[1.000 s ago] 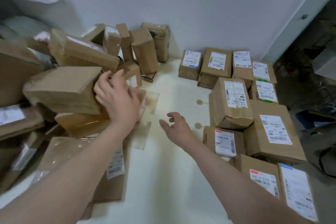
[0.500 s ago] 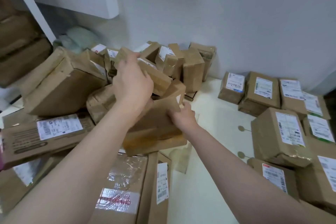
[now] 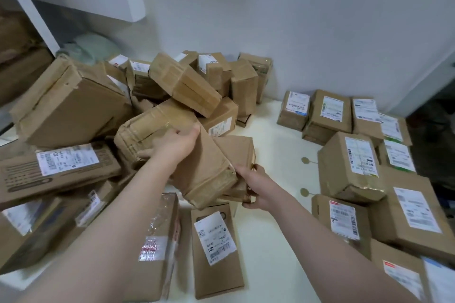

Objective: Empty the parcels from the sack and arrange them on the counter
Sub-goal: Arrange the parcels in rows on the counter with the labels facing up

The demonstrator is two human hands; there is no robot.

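Parcels of brown cardboard cover most of the white tabletop [image 3: 275, 145]: a loose heap [image 3: 71, 106] occupies the left and rear, and ordered rows [image 3: 349, 162] lie label-up along the right side. The left hand [image 3: 173, 146] lies across the upper face of a taped parcel [image 3: 206, 174] at the front of the heap. Its grip holds that parcel, with the thumb over the far edge and the fingers curled round the left side. The taped parcel tilts down toward the viewer and rests on a flat parcel [image 3: 237, 149]. The right hand [image 3: 254, 186] holds the flat parcel at its near right corner, with the fingers curled round the edge. Compared with half a second ago, the left hand is lower: it has left the top of the heap and come down onto the taped parcel. That parcel has slid forward and now overlaps the flat parcel. The right hand keeps its grip on the same flat parcel, which sits nearer the viewer. One second ago the right hand was open above the bare tabletop and held nothing. A labelled slim box [image 3: 214, 248] and a box with clear tape [image 3: 157, 236] lie side by side just in front of the held parcels.
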